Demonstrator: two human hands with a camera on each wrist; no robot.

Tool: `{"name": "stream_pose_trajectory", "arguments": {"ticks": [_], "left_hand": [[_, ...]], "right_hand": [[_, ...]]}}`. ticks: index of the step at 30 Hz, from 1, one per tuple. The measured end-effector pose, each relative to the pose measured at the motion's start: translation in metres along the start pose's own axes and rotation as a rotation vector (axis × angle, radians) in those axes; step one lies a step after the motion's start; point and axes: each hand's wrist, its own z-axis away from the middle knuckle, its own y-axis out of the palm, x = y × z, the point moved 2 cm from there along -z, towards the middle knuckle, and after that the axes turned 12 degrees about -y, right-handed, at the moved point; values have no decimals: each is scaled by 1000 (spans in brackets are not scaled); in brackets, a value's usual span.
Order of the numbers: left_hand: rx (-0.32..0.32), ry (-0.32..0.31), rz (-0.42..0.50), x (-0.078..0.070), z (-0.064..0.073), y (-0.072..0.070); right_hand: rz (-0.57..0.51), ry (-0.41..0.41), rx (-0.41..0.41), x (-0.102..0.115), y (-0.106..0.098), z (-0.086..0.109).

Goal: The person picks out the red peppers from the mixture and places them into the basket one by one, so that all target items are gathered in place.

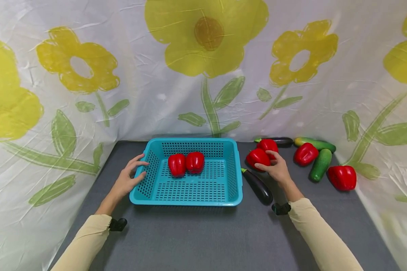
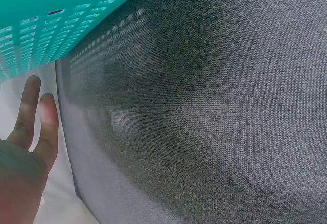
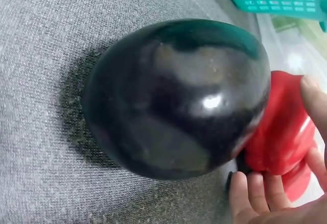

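Observation:
My left hand point(image 1: 128, 180) is at the left side of the blue plastic basket point(image 1: 186, 202), its fingertips right at the rim. In the left wrist view two extended fingers point(image 2: 48, 127) show beside the perforated basket wall. Inside the basket two red bell peppers point(image 1: 185, 164) lie side by side. To the right of the basket, my right hand point(image 1: 277, 170) holds a red bell pepper point(image 1: 256, 158) between thumb and fingers. Another red pepper point(image 1: 266, 143) lies just behind it. A dark eggplant point(image 1: 257, 186) lies in front, large in the right wrist view.
A second eggplant point(image 1: 284, 142) lies by the back wall. On the right are a yellow-green zucchini-like vegetable point(image 1: 315, 143), a cucumber point(image 1: 320, 165) and two more red peppers point(image 1: 306, 154). A flower-print sheet point(image 1: 135, 94) surrounds the dark grey table point(image 1: 196, 237).

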Motion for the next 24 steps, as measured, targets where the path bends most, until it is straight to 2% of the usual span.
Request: {"name": "stream_pose_trajectory", "arguments": {"ticks": [18, 24], "left_hand": [[0, 3, -4, 1, 1, 0], [4, 6, 13, 0, 1, 0]], "right_hand": [[19, -18, -48, -2, 2, 1], [43, -36, -20, -3, 2, 1]]}}
